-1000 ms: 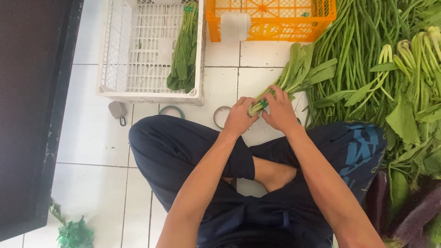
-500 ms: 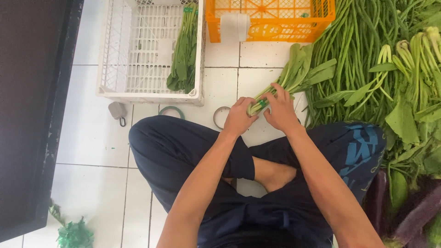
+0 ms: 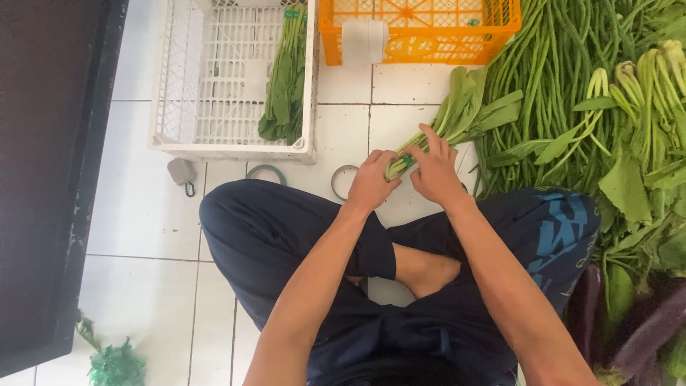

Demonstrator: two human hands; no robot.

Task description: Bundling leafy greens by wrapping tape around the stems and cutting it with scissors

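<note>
I sit cross-legged on a white tiled floor. Both hands hold one bunch of leafy greens [image 3: 457, 118] by its pale stem end. My left hand [image 3: 371, 182] grips the stems from the left. My right hand [image 3: 434, 171] closes on them from the right, where a green band wraps the stems. The leaves point up and to the right, away from me.
A white crate [image 3: 171, 139] with one tied bunch of greens [image 3: 284, 75] stands at upper left. An orange crate [image 3: 421, 36] holds a tape roll. Long beans [image 3: 550, 78] and leafy greens [image 3: 643, 143] pile at right, eggplants [image 3: 643, 329] lower right. Tape rings [image 3: 341, 182] lie on the floor.
The hands and the bunch stay in the same place; the fingers shift slightly around the stem end.
</note>
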